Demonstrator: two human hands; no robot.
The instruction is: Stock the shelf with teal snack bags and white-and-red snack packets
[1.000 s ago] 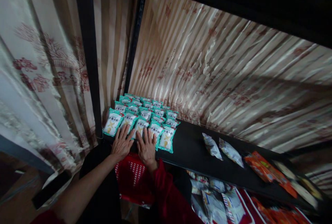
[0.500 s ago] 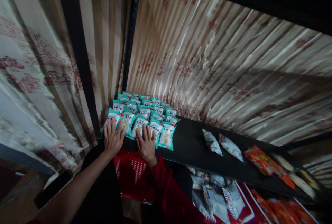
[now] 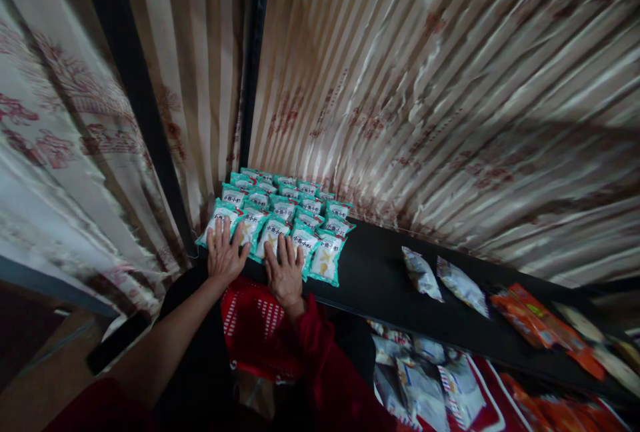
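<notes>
Rows of teal-and-white snack packets (image 3: 283, 211) lean back on the left end of a black shelf (image 3: 373, 265). My left hand (image 3: 226, 252) lies flat with fingers spread against the front-left packets. Its fingertips rest over the leftmost packet (image 3: 220, 212) and reach toward its neighbour. My right hand (image 3: 285, 275) is also open, its fingers laid on the lower part of a middle front packet (image 3: 275, 227). The front packet at the right end (image 3: 327, 259) is untouched. Neither hand grips anything.
A red plastic basket (image 3: 255, 325) sits below the shelf edge. Two white packets (image 3: 423, 273) and orange packets (image 3: 543, 329) lie farther right. More bags (image 3: 423, 385) are on a lower level. Pleated curtains (image 3: 400, 85) and black posts (image 3: 135, 92) enclose the left and back.
The view has shifted slightly, so the shelf's right-hand items appear farther right. Both hands stay open against the front packets, with little visible movement.
</notes>
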